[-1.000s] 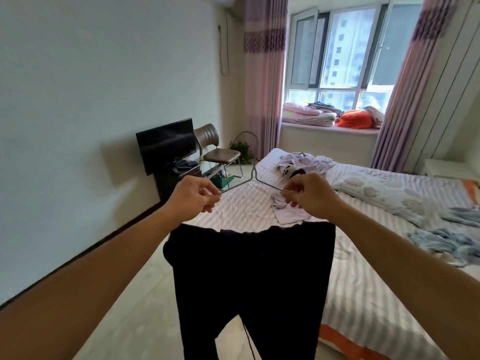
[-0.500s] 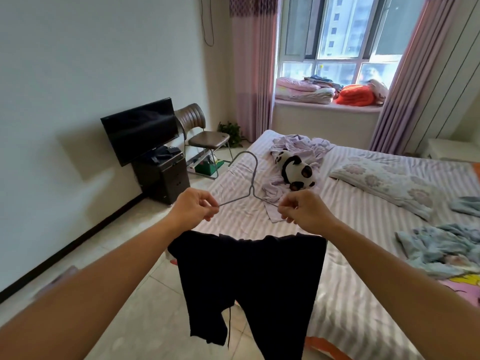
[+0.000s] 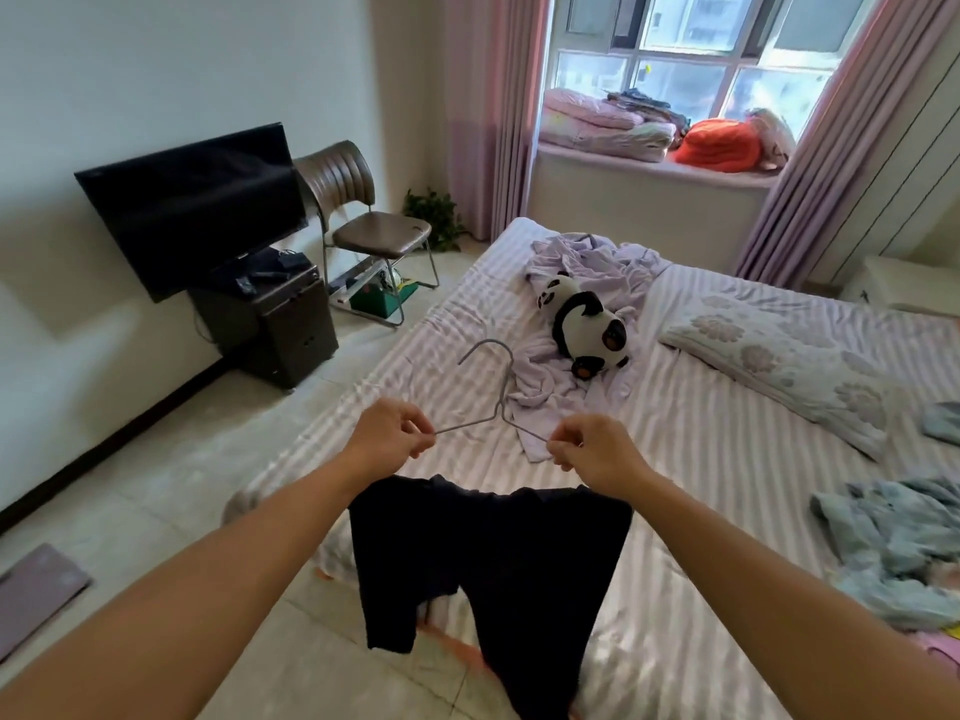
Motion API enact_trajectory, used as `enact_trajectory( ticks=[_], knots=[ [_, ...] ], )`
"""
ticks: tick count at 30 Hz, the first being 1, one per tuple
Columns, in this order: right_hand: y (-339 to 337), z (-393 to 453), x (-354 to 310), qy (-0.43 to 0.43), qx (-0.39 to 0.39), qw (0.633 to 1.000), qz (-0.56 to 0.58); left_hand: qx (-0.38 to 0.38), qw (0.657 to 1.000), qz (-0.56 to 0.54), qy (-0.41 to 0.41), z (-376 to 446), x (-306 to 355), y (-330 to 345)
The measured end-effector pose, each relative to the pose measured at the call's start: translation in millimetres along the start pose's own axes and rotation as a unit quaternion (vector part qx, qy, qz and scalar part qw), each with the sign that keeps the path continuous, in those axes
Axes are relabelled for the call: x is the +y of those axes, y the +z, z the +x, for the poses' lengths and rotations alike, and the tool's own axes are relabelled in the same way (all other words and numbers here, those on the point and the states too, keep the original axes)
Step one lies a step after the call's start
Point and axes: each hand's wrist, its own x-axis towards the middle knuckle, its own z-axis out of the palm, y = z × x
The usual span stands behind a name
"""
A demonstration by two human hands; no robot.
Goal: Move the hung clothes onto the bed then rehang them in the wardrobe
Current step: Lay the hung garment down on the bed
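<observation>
Over the near edge of the striped bed, a pair of black trousers is held up on a thin wire hanger. The bed is the largest thing in view, and on it are seen a flowered pillow, a crumpled lilac garment, a light blue garment at the right side, and a panda toy lying on the lilac cloth. The trousers hang below both hands, the waist spread between the wrists and the legs falling in front of the mattress toward the tiled floor. The left hand is curled, and the left end of the hanger wire is pinched between its thumb and fingers. The right hand is curled in the same way, and the right end of the wire is pinched at its fingertips. Between the two hands the wire rises to a hook, which is tilted away toward the panda toy. By the left wall a television and a brown chair are placed.
</observation>
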Motion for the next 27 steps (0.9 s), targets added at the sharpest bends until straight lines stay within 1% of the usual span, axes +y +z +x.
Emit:
enact_trajectory(
  ticks=[7, 14, 20, 27],
  knots=[
    [2.0, 101.1, 40.9, 0.035, -0.002, 0.999, -0.004, 0.001, 0.999, -0.003, -0.037, 103.4, -2.5, 28.4],
    [2.4, 206.0, 100.9, 0.052, 0.000, 0.999, 0.010, 0.016, 0.997, 0.009, -0.071, 205.4, 1.7, 69.9],
    [26.1, 279.6, 147.7, 0.076, -0.024, 0.997, -0.001, -0.021, 0.994, 0.054, -0.097, 283.1, -27.3, 110.5],
    [80.5, 362.4, 196.6, 0.129, -0.007, 0.991, -0.017, -0.023, 0.991, 0.063, -0.113, 377.0, -82.6, 148.4]
  ],
)
